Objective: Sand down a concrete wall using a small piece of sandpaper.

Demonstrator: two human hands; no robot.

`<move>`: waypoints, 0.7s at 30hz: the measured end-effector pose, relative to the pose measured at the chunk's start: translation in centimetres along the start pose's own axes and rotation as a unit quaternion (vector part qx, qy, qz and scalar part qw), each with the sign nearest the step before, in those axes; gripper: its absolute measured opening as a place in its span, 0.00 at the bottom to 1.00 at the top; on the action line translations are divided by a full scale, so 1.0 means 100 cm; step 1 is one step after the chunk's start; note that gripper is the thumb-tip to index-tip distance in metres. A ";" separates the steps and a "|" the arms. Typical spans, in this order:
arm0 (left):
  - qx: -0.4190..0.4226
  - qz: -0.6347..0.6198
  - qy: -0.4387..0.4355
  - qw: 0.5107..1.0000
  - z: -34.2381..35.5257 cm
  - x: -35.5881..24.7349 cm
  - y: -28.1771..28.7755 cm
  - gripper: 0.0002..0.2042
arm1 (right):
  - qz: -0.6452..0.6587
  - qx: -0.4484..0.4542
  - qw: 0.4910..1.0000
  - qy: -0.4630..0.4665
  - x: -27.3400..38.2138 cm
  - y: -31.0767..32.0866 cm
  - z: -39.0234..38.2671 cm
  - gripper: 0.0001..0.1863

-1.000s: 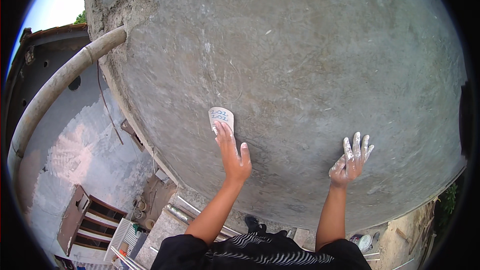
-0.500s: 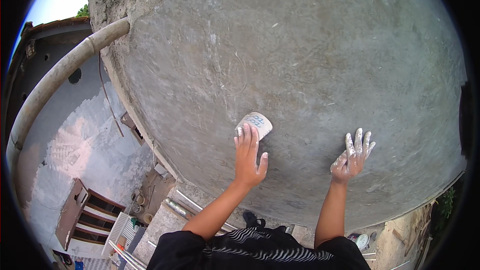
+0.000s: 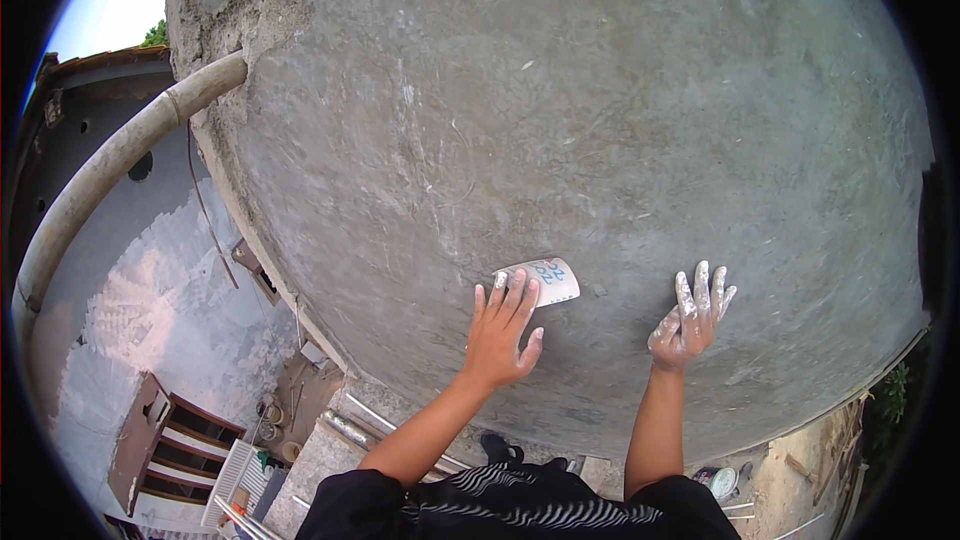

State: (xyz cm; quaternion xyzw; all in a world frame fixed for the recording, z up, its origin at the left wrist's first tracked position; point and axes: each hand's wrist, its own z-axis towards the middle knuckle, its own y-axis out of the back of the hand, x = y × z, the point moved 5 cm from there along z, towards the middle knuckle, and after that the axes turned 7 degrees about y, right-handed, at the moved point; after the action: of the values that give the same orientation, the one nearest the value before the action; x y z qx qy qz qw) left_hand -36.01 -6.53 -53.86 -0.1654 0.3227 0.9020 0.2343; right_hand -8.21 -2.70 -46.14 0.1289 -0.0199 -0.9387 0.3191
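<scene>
My left hand point(image 3: 502, 342) lies against the grey cement wall point(image 3: 640, 140), its fingertips pressing a small pale sheet with blue print on its back, which looks like a piece of sandpaper point(image 3: 560, 281). The sheet juts out to the right of the fingers, curved and tilted; its underside is hidden. My right hand point(image 3: 686, 332) is held up in front of the wall, right of the left hand. White powder coats its extended, parted fingers, and I see nothing held there. Whether it touches the wall I cannot tell.
A thick bamboo pole point(image 3: 130, 155) runs to the wall's rough left edge. Below left are a brown wooden frame point(image 3: 185, 440) and several metal tubes point(image 3: 345, 430). At lower right stands a paint bucket point(image 3: 722, 483). Planks and sticks point(image 3: 835, 465) lie beyond it.
The sandpaper has turned clockwise under my left fingers and shifted right and slightly down in the picture. My right hand has moved slightly left, and the view has shifted a little.
</scene>
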 end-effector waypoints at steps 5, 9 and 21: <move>-0.170 -0.106 0.200 0.959 0.009 0.024 0.024 0.38 | -0.002 0.003 1.000 0.004 0.000 0.001 0.000 0.23; -0.093 -0.065 0.055 0.992 0.014 0.003 0.015 0.38 | 0.000 0.002 1.000 0.000 0.000 0.001 -0.001 0.23; -0.110 -0.057 0.097 0.988 0.021 -0.002 0.014 0.37 | 0.005 0.000 1.000 0.003 0.000 0.002 0.000 0.22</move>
State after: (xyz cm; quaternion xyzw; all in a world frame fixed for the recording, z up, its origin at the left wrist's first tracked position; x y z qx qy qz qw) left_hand -36.88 -6.18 -51.51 -0.2946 0.2329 0.8968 0.2338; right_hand -8.09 -2.84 -46.15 0.1314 -0.0201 -0.9368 0.3238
